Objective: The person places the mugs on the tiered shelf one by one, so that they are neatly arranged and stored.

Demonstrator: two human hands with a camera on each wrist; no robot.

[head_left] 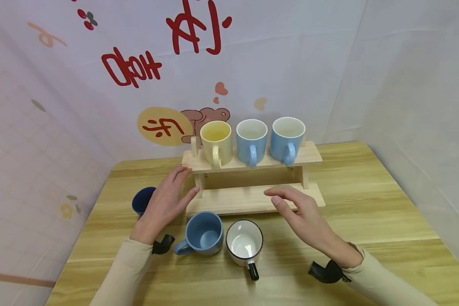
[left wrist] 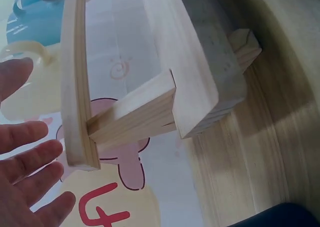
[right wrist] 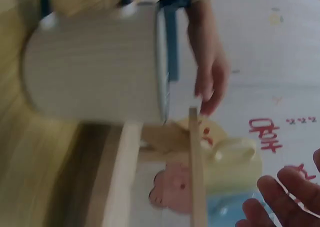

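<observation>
A two-tier wooden rack holds a yellow mug, a light blue mug and another light blue mug on its upper shelf. By the left end of that shelf is my left hand, fingers spread and holding nothing; whether the fingertips touch the wood I cannot tell. My right hand hovers before the lower shelf, its fingers loosely bent around nothing. Between the hands stand a grey-blue mug and a white mug with a black rim and handle.
A dark blue mug stands left of the rack, partly hidden by the left hand. Behind the wooden table hangs a white printed cloth. Black straps sit at both wrists.
</observation>
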